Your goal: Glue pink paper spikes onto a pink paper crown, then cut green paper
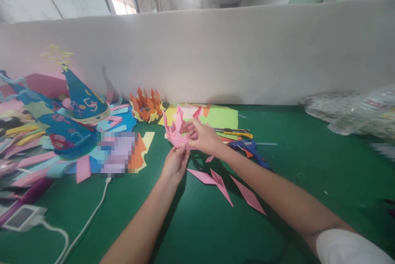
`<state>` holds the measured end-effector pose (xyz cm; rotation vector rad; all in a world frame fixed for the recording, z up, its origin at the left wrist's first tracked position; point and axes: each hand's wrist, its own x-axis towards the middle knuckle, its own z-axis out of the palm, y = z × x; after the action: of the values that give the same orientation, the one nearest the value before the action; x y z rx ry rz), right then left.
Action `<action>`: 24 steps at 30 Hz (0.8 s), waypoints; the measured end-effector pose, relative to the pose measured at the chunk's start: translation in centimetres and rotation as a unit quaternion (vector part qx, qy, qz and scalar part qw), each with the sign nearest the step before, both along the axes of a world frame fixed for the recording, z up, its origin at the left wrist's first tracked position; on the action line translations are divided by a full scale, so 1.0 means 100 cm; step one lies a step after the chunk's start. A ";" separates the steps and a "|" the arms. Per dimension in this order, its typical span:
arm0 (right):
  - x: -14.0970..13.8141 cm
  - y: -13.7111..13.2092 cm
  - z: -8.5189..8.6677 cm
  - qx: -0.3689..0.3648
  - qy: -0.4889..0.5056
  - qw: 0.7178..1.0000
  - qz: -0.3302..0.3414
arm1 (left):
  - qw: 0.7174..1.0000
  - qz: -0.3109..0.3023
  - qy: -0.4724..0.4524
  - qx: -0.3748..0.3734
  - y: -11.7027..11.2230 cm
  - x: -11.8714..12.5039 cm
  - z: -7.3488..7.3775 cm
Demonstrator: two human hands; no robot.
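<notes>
A pink folded-paper crown (pixel 176 130) with pointed tips is held above the green table. My left hand (pixel 176 163) grips its lower edge from below, fingers closed on the paper. Across the crown's right side reaches my right hand (pixel 202 136), its fingers pinched on the paper; part of the crown is hidden behind it. Just below my hands lie several pink folded paper pieces (pixel 248 196), diamond-shaped. Right of my right wrist rests a blue glue gun (pixel 251 151), partly covered by my forearm.
An orange paper crown (pixel 147 105) stands behind, left of yellow and green sheets (pixel 226 116). A yellow utility knife (pixel 242 133) lies nearby. Blue party hats (pixel 83 97) and paper strips crowd the left, with a white cable (pixel 95 210). A plastic bottle (pixel 361 110) lies far right, before a white partition (pixel 247 58).
</notes>
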<state>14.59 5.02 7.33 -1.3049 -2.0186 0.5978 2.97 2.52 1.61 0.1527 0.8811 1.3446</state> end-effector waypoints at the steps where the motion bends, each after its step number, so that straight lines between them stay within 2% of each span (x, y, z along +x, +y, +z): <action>1: 0.000 0.000 0.000 0.003 0.000 1.000 0.001 | 1.000 -0.001 0.001 0.000 0.000 0.000 0.000; 10: 0.001 -0.002 -0.002 0.030 0.003 0.999 0.025 | 1.000 -0.011 0.011 0.014 0.000 -0.002 -0.004; 24: 0.001 -0.007 -0.004 0.087 -0.031 0.995 0.032 | 0.999 -0.024 0.039 0.026 -0.001 -0.003 0.001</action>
<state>14.66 4.31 6.94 -1.1731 -2.1178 0.4050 2.65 2.39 1.66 0.2666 0.9023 1.3258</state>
